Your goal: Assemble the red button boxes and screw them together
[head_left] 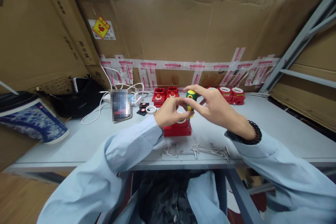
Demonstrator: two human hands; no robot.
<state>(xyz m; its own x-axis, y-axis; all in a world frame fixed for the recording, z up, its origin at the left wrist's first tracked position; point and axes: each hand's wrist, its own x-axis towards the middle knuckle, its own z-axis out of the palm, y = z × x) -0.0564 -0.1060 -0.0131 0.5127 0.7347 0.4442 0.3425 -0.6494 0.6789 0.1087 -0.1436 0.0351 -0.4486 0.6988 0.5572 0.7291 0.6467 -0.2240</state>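
1. The right hand (214, 106) grips the green-and-yellow handle of a screwdriver (191, 100), fingers curled around its top; the tool stands nearly upright with its shaft pointing down into the red switch box (176, 129).
2. The left hand (169, 111) is closed in a pinch against the screwdriver's lower handle, just above the box; what else its fingertips hold cannot be told.
3. The red switch box sits on the grey desk (275, 126), near its front edge, directly under both hands, a white ring showing on its top.
4. A loose scatter of screws (195, 149) lies on the desk just in front of the box.
5. More red boxes (165, 95) stand behind the hands, and another pair (232, 94) to the right, near the cardboard wall (183, 24).
6. A white ring (151, 109) and white cables (105, 106) lie to the left rear.
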